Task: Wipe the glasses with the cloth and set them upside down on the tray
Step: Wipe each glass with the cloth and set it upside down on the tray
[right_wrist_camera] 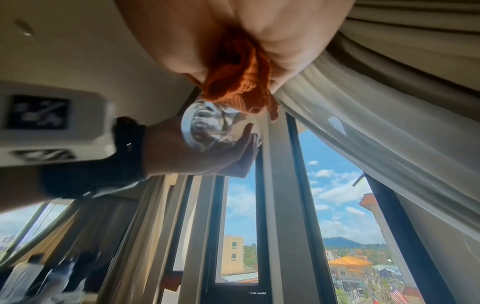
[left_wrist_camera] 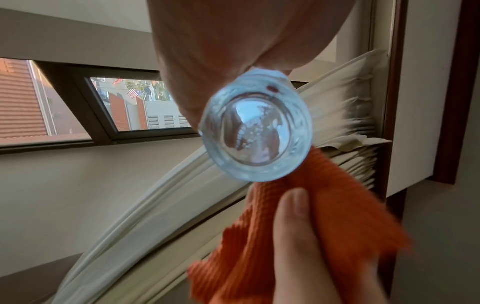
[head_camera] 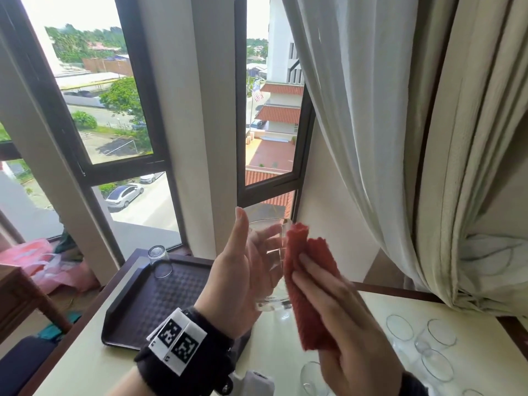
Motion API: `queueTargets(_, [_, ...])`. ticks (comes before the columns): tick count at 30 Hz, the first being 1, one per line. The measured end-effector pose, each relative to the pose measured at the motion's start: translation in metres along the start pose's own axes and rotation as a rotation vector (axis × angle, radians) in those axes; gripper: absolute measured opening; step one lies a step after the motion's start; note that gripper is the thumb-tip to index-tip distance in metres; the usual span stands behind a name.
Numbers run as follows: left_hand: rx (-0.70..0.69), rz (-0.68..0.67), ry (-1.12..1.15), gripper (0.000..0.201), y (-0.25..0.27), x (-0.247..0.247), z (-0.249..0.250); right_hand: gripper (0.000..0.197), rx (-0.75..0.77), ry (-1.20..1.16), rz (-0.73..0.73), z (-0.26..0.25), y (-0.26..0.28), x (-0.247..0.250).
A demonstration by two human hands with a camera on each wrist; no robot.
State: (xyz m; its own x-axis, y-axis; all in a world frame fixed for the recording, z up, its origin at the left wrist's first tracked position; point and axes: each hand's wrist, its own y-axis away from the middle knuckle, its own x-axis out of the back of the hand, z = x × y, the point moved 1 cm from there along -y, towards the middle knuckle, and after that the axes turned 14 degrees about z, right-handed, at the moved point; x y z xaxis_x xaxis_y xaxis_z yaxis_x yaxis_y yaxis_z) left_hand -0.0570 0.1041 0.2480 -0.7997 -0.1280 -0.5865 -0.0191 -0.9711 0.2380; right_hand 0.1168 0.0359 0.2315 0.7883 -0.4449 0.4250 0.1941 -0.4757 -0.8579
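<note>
My left hand [head_camera: 251,247] holds a clear glass [head_camera: 270,267] upright in the air above the table, thumb pointing up and fingers curled round its far side. My right hand [head_camera: 328,298] pinches a folded red-orange cloth [head_camera: 308,284] and presses it against the glass's right side. The left wrist view shows the glass base [left_wrist_camera: 257,133] with the cloth [left_wrist_camera: 285,246] below it under my right thumb [left_wrist_camera: 293,216]. In the right wrist view the cloth [right_wrist_camera: 233,82] touches the glass [right_wrist_camera: 205,127]. A dark brown tray [head_camera: 160,307] lies to the left with one glass [head_camera: 159,262] upside down on its far corner.
Several clear glasses [head_camera: 428,341] stand on the cream table [head_camera: 114,364] at the right, and one more [head_camera: 313,377] below my hands. A pale curtain [head_camera: 400,138] hangs close on the right. Windows and a wall corner stand behind. A pink bag [head_camera: 34,258] lies at the far left.
</note>
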Motion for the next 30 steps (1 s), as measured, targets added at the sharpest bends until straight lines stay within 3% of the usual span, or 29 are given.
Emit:
queueTargets(4, [-0.018, -0.027, 0.012, 0.105, -0.002, -0.006, -0.005, 0.045, -0.086, -0.076, 0.057, 0.014, -0.032, -0.003])
queueTargets(7, [-0.003, -0.067, 0.012, 0.096, -0.001, -0.010, -0.006, 0.053, -0.074, -0.066, 0.045, 0.010, -0.045, -0.006])
queueTargets(12, [0.016, -0.060, 0.030, 0.092, -0.004, -0.006, 0.006, 0.052, 0.067, 0.020, -0.044, -0.009, -0.013, -0.006])
queueTargets(17, [-0.012, -0.027, 0.071, 0.082, -0.008, -0.005, 0.009, 0.043, 0.002, -0.016, -0.022, 0.004, -0.001, -0.003])
queueTargets(21, [0.003, -0.036, 0.060, 0.104, -0.004, -0.015, 0.007, 0.045, -0.095, -0.092, 0.040, 0.018, -0.030, -0.008])
queueTargets(23, [0.039, -0.090, 0.072, 0.103, -0.004, -0.017, 0.005, 0.049, -0.112, -0.086, 0.061, 0.015, -0.043, -0.009])
queueTargets(28, [0.080, -0.031, 0.072, 0.101, -0.010, -0.006, 0.007, 0.060, 0.039, -0.022, -0.022, -0.005, -0.021, -0.011])
queueTargets(30, [0.045, 0.012, 0.025, 0.103, -0.012, -0.003, 0.010, 0.053, 0.041, -0.027, -0.026, -0.007, -0.006, -0.009])
